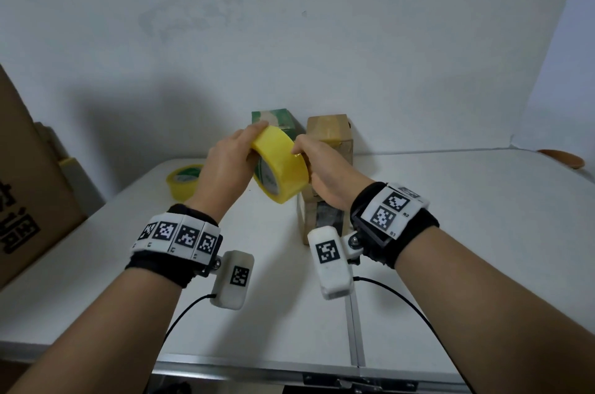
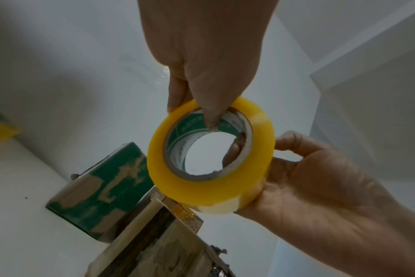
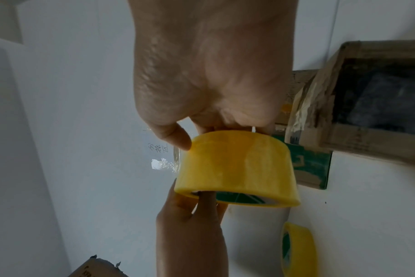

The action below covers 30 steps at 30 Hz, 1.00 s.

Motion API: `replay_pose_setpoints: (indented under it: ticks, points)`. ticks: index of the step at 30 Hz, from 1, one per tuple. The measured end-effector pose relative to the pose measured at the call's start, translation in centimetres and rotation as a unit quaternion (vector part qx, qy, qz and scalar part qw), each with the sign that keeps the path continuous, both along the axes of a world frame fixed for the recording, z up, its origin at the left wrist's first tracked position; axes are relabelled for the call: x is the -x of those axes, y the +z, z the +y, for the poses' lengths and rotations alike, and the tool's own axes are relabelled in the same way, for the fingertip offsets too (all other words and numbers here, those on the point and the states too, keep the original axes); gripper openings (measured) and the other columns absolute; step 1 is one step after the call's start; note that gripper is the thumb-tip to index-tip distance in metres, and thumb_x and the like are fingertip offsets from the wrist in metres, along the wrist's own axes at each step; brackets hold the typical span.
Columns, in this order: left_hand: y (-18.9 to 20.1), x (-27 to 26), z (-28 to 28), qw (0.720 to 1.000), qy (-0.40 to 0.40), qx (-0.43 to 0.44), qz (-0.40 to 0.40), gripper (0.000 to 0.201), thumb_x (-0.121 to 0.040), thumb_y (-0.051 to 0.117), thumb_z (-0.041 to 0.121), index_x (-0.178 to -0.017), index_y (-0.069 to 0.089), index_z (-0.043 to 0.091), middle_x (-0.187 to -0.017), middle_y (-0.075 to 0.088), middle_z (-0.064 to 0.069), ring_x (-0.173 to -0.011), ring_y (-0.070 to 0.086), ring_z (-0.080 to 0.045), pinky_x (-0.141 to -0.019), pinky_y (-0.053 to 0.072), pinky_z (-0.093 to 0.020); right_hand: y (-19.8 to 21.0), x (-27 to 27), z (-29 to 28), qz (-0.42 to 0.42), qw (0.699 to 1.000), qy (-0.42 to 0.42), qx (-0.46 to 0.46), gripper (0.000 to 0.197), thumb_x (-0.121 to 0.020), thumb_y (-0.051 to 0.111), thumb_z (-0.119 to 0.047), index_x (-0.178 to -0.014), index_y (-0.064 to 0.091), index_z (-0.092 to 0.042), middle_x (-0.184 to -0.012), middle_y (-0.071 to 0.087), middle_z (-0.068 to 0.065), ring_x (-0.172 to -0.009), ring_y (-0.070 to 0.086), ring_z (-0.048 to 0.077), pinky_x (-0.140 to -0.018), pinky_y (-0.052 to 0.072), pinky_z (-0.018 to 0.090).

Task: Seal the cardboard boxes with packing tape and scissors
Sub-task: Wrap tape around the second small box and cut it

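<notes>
Holding the yellow tape roll (image 1: 279, 165) between them, both hands keep it raised clear of the white table (image 1: 450, 232), so the relation that governs the coming move is where the roll's free end lies from each grip. The left hand (image 1: 225, 168) grips the roll from the left, thumb curled into the core and fingers wrapped over the top of the outer band; the left wrist view shows that thumb inside the printed cardboard core. The right hand (image 1: 325, 174) grips from the right, thumb tip pressed on the outer band and the other fingers reaching round the far edge into the core. The roll's axis runs roughly from one palm to the other, tilted down toward the left hand, so the wound band faces up and toward the person. In the right wrist view a short clear flap seems to stand off the band just beside the right thumb; if that is the free end, the right hand is the nearer one to peel it, but blur leaves this uncertain. Directly beyond and below the right hand stands the brown box (image 1: 328, 168), partly hidden by it; the green box (image 1: 273, 120) lies beyond the left fingertips. A second tape roll (image 1: 183, 181) rests on the table left of the left hand. Scissors are not seen in any view.
</notes>
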State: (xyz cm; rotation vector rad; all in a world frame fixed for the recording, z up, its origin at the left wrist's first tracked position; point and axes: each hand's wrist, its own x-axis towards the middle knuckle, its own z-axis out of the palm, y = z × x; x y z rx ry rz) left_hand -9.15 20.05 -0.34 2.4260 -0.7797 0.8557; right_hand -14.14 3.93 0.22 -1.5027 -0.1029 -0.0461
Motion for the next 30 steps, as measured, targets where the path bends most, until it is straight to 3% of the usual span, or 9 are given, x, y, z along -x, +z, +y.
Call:
replay_pose_setpoints:
  ticks: [4,14,17,20,24,25,27,28,30]
  points:
    - [-0.1,0.2,0.5,0.999,0.019,0.031,0.039,0.048,-0.092,0.056,0.006,-0.138,0.052,0.020,-0.110,0.068,-0.016,-0.096,0.062,-0.036,-0.077,0.044,-0.036,-0.2,-0.2,0.3,-0.002,0.999,0.024,-0.026,0.019,-0.091,0.044,-0.013,-0.074,0.039,-0.020,-0.075,0.039,0.001,-0.072,0.040,0.016,-0.074,0.032,0.035]
    - [-0.8,-0.2,0.8,0.997,0.027,0.038,0.057,0.046,-0.094,0.053,0.005,-0.136,0.053,0.022,-0.109,0.069,-0.016,-0.096,0.063,-0.035,-0.074,0.039,-0.029,-1.0,-1.5,1.0,0.002,1.000,0.008,-0.011,0.027,-0.086,0.040,-0.005,-0.068,0.030,-0.022,-0.069,0.031,-0.001,-0.065,0.033,0.014,-0.066,0.028,0.031]
    - [-1.3,-1.0,0.8,0.996,0.026,0.051,0.069,0.045,-0.094,0.053,0.006,-0.136,0.054,0.022,-0.107,0.069,-0.017,-0.095,0.064,-0.035,-0.075,0.041,-0.029,-1.1,-1.8,1.2,-0.009,1.000,-0.001,0.010,0.030,-0.079,0.041,0.000,-0.063,0.026,-0.021,-0.066,0.028,-0.001,-0.061,0.029,0.014,-0.061,0.024,0.030]
    - [-1.4,-2.0,1.1,0.989,0.039,0.097,0.109,0.043,-0.095,0.052,0.011,-0.136,0.053,0.024,-0.102,0.069,-0.018,-0.093,0.064,-0.034,-0.077,0.045,-0.032,-1.4,-2.2,1.0,-0.030,0.999,-0.017,0.041,0.030,-0.071,0.038,0.009,-0.054,0.038,-0.017,-0.059,0.036,-0.002,-0.059,0.033,0.015,-0.060,0.025,0.031]
    - [-1.3,-2.4,1.2,0.989,0.050,0.087,0.105,0.043,-0.096,0.051,0.010,-0.137,0.051,0.023,-0.104,0.068,-0.020,-0.094,0.063,-0.035,-0.076,0.042,-0.031,-0.9,-2.5,0.7,-0.017,0.999,0.047,0.005,0.010,-0.085,0.053,-0.023,-0.076,0.054,-0.019,-0.078,0.053,-0.001,-0.072,0.050,0.013,-0.069,0.040,0.030]
    - [-1.2,-2.4,1.2,0.990,0.049,0.085,0.103,0.044,-0.096,0.051,0.010,-0.138,0.051,0.023,-0.104,0.068,-0.021,-0.095,0.063,-0.036,-0.075,0.041,-0.031,-1.1,-2.9,0.7,-0.011,0.999,0.053,0.002,0.014,-0.093,0.055,-0.030,-0.093,0.062,-0.018,-0.091,0.063,-0.001,-0.084,0.059,0.013,-0.078,0.047,0.030]
    - [-1.2,-2.5,1.3,0.990,0.050,0.082,0.105,0.044,-0.096,0.050,0.009,-0.138,0.051,0.023,-0.104,0.067,-0.022,-0.095,0.062,-0.037,-0.074,0.039,-0.030,-1.2,-3.4,0.8,0.006,0.999,0.045,0.013,0.035,-0.098,0.053,-0.035,-0.125,0.060,-0.013,-0.119,0.066,0.004,-0.110,0.062,0.019,-0.098,0.048,0.035]
    - [-1.2,-2.6,1.3,0.990,0.051,0.082,0.106,0.045,-0.095,0.050,0.008,-0.138,0.051,0.023,-0.104,0.067,-0.022,-0.095,0.062,-0.038,-0.074,0.038,-0.030,-1.2,-3.6,0.9,0.010,0.999,0.043,0.022,0.036,-0.099,0.052,-0.034,-0.126,0.059,-0.012,-0.121,0.065,0.005,-0.114,0.060,0.020,-0.101,0.046,0.036]
    - [-1.3,-2.8,1.6,0.990,0.052,0.082,0.106,0.045,-0.095,0.051,0.008,-0.138,0.051,0.022,-0.104,0.067,-0.022,-0.094,0.062,-0.037,-0.073,0.038,-0.029,-1.2,-3.7,1.2,0.017,0.998,0.042,0.040,0.021,-0.099,0.049,-0.031,-0.107,0.061,-0.015,-0.107,0.062,0.001,-0.104,0.055,0.018,-0.095,0.041,0.034]
